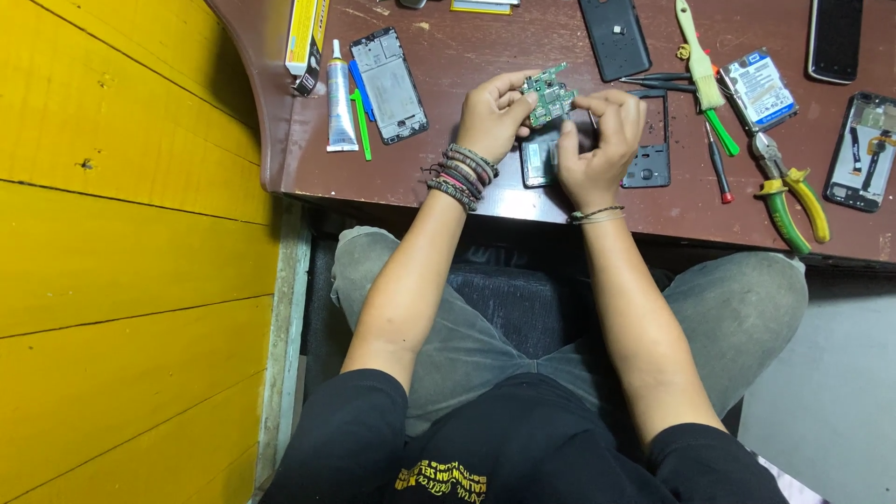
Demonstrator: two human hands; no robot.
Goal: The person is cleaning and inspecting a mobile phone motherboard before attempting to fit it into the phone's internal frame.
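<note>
Both-hand grip, left hand [492, 114], right hand [597, 140], small green circuit board [548, 94]

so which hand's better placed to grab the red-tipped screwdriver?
Right, probably. The right hand sits nearer the red-tipped screwdriver; the left hand is farther and pinches the green circuit board.

Both my forearms reach forward, converging; my left hand [493, 117] curls its grip inward, fingertips pinched, bracelets stacked at the wrist; my right hand [597, 140] is half closed, thumb raised.
</note>
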